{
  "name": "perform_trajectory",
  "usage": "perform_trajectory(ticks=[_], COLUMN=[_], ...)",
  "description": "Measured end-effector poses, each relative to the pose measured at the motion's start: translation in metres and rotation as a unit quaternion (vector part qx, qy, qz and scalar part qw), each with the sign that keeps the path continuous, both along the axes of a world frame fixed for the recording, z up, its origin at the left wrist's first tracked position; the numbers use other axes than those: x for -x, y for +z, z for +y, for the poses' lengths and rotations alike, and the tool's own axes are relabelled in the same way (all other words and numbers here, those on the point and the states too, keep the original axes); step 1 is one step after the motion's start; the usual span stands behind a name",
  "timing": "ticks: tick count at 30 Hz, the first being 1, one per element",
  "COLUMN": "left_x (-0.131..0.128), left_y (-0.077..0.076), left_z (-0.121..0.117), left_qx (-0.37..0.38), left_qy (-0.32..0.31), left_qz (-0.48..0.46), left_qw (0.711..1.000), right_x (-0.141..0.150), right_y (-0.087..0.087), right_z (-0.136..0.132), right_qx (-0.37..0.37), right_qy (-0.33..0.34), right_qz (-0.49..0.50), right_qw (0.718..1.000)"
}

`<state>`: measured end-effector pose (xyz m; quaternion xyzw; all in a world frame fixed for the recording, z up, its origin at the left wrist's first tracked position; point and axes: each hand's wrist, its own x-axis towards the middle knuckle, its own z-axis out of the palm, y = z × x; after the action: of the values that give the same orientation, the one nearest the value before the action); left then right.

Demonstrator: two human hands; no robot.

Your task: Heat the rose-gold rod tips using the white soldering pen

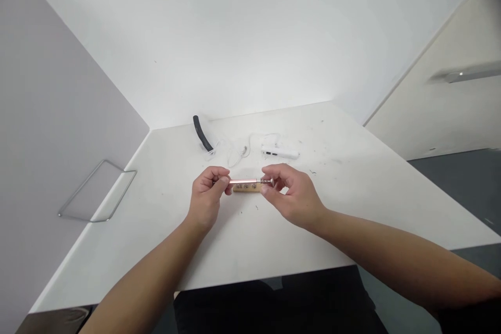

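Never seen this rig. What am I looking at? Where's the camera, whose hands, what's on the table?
No machine here. One head-worn camera looks forward and down at a person's left hand and right hand. Their fingers hold a rose-gold metal rod between them. Just below it is a wooden block with three screw heads; whether it is held is unclear. Farther along the white table lie a black foam tube, a white cable and a white plastic device.
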<state>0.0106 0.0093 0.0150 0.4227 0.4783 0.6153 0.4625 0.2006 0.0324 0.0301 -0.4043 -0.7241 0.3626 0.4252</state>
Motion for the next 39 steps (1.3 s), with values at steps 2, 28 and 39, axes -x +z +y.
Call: perform_trajectory(ticks=[2,28,39], left_x=[0.0006,-0.0017,-0.0003], left_y=[0.0003,-0.0014,-0.0009], left_z=[0.0004,0.0003,0.0018], left_qx=[-0.003,-0.012,-0.014], left_qy=[0.003,-0.006,-0.028], left_qz=[-0.001,0.025,-0.012], left_qw=[1.000,1.000,0.999], right_x=[0.0005,0.0028,0.0011], right_y=[-0.0010,-0.0072,-0.0059], right_z=[-0.0007,0.0034,0.0033], right_qx=[-0.010,0.000,-0.016], right_qy=[-0.007,-0.009,0.036], right_qz=[-0.004,0.050,0.076], right_qw=[1.000,0.999,0.996])
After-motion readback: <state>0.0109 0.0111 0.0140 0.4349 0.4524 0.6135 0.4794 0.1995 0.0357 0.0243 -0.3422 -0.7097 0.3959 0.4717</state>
